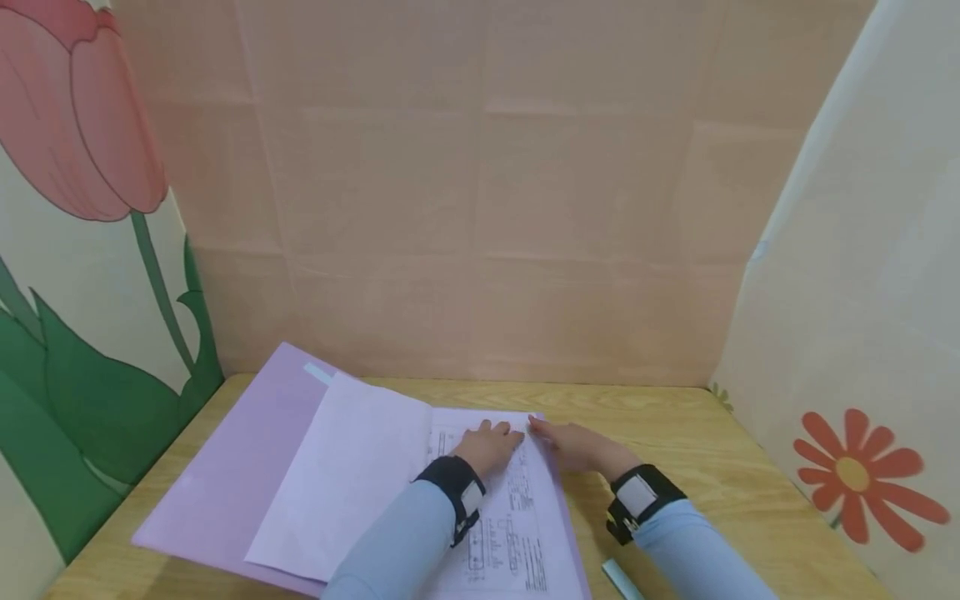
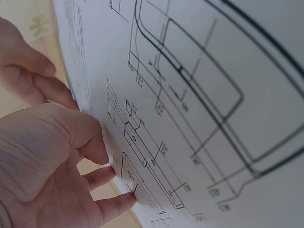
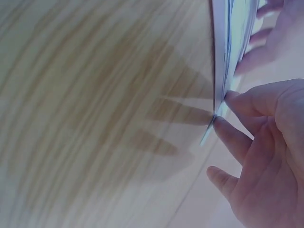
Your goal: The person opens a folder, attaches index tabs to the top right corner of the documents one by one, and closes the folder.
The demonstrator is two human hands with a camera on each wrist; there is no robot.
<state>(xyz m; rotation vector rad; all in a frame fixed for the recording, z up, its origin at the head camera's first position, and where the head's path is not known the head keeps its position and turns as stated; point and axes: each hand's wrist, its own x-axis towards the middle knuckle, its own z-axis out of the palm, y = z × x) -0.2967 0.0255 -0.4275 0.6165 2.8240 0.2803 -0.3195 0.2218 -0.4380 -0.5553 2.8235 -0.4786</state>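
A purple folder (image 1: 217, 475) lies spread on the table with a stack of printed sheets (image 1: 510, 533) in its right half. Line drawings cover the top sheet (image 2: 199, 133). One white page (image 1: 345, 475) is turned over to the left. My left hand (image 1: 489, 447) rests on the upper part of the drawings, fingertips touching the paper. At the upper right corner, my right hand (image 1: 581, 447) pinches the edge of the sheets and folder between thumb and fingers (image 3: 232, 137). A thin pale strip (image 3: 206, 134) sticks out beside those fingertips.
A pale teal bar (image 1: 621, 579) lies on the wooden table (image 1: 675, 433) near my right forearm. A light strip (image 1: 318, 373) shows at the top of the folder's left cover. Behind the table hangs a tan backdrop (image 1: 480, 208), with flower-printed sheets at both sides.
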